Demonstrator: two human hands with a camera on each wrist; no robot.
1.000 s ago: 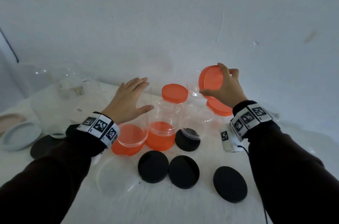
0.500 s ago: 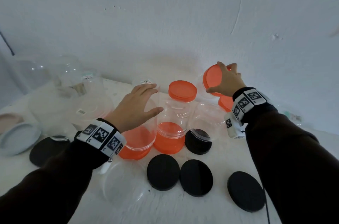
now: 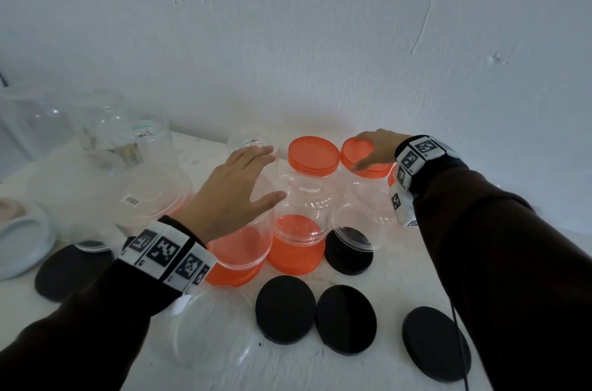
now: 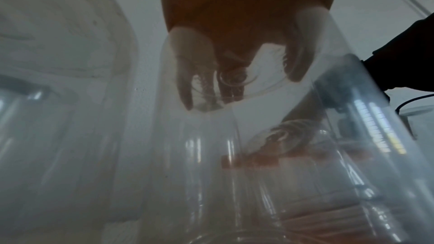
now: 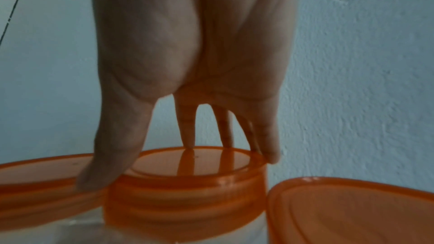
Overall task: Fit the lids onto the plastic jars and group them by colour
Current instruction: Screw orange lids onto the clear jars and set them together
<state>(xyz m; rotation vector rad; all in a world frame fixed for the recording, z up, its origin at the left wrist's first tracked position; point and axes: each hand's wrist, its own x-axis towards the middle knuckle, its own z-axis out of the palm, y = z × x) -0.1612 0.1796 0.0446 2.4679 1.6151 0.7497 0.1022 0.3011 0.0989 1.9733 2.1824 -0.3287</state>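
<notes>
At the far left, near nine o'clock, a pale blue lid [image 3: 22, 241] is seen at the edge of the white table [image 3: 368, 371], with a black lid [image 3: 69, 272] just beside it. Behind these, towards ten o'clock, several clear jars [image 3: 141, 172] are stood upside down.

The left hand [image 3: 234, 198] is held over the flat base of an upturned clear jar [image 3: 246, 243] whose mouth rests in an orange lid [image 3: 232, 272]. Its fingers are kept straight and close together, with the thumb spread towards the right; in the left wrist view the fingertips [image 4: 185, 73] are seen through the clear plastic, but whether they touch the base cannot be told.

At the centre, a taller jar [image 3: 304, 201] is closed by an orange lid [image 3: 313, 156], and its base is set in another orange lid [image 3: 296, 254]. At six o'clock, two black lids [image 3: 285, 309] are laid side by side, touching, and a third [image 3: 435, 342] lies well apart at five o'clock. A further black lid [image 3: 349, 254] is seen beneath a clear jar mouth.

At one o'clock, the right hand [image 3: 379, 150] is placed on a smaller orange lid [image 3: 360, 156] seated on a jar neck. In the right wrist view the fingers [image 5: 187, 127] are spread, their tips set on the lid's top, while the thumb is pressed against its rim. Another orange lid [image 5: 352, 211] is seen just to its right.
</notes>
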